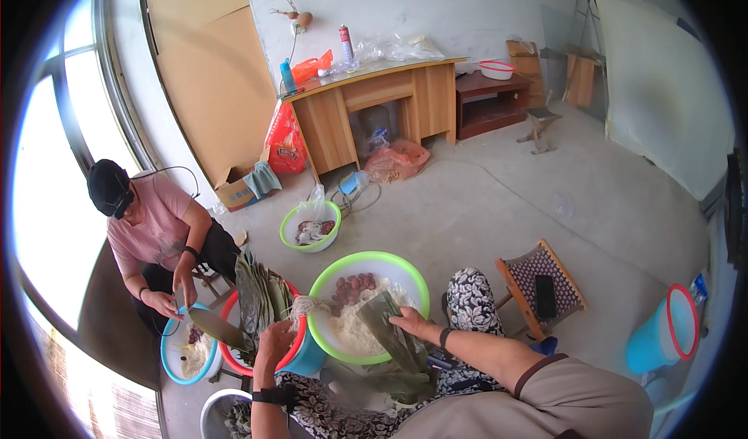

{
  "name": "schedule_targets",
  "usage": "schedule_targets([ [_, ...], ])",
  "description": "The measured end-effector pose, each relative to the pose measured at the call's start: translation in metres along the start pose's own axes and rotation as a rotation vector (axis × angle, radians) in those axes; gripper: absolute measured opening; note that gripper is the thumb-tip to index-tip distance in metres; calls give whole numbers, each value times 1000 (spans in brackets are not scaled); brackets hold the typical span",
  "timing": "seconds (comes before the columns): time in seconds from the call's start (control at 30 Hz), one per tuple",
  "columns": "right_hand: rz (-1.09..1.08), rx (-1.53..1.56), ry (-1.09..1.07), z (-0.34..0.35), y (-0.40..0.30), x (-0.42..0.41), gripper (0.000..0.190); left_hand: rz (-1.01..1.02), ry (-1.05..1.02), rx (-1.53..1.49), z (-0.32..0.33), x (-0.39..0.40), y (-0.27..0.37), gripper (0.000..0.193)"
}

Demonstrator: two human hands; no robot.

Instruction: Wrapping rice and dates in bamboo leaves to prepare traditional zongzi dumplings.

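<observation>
My right hand (411, 323) grips several long, flat green leaves (388, 328), which slant across a green-rimmed basin (422, 281) down to my lap. That basin holds white rice (353, 328) and a heap of dark red dates (352, 287). My left hand (277, 341) is at the red-rimmed basin (298, 345), beside upright leaves (263, 293) and a bundle of white string (307, 306); its fingertips are not clear, so its hold cannot be told. More leaves (403, 383) lie on my patterned trousers.
At left sits a co-worker (158, 223) holding a leaf over a blue-rimmed basin (168, 360). A small green-rimmed basin (334, 240) stands ahead. A metal-rimmed basin (205, 415) is at lower left. On the right are a woven stool (526, 264) bearing a phone (546, 297) and a blue bucket (651, 337).
</observation>
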State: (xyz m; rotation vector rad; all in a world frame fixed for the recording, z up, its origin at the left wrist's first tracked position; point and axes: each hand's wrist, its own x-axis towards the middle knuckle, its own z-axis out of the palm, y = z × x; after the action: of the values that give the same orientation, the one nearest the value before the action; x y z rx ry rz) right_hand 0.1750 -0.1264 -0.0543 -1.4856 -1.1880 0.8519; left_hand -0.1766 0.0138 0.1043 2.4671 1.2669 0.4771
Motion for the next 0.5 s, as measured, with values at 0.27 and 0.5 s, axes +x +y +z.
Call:
schedule_targets([
  [0.27, 5, -83, -21, 6, 10, -4, 41, -190, 17, -235, 41, -35, -37, 33],
  [0.5, 18, -66, -46, 0, -11, -27, 38, -151, 83, -145, 64, -28, -24, 28],
])
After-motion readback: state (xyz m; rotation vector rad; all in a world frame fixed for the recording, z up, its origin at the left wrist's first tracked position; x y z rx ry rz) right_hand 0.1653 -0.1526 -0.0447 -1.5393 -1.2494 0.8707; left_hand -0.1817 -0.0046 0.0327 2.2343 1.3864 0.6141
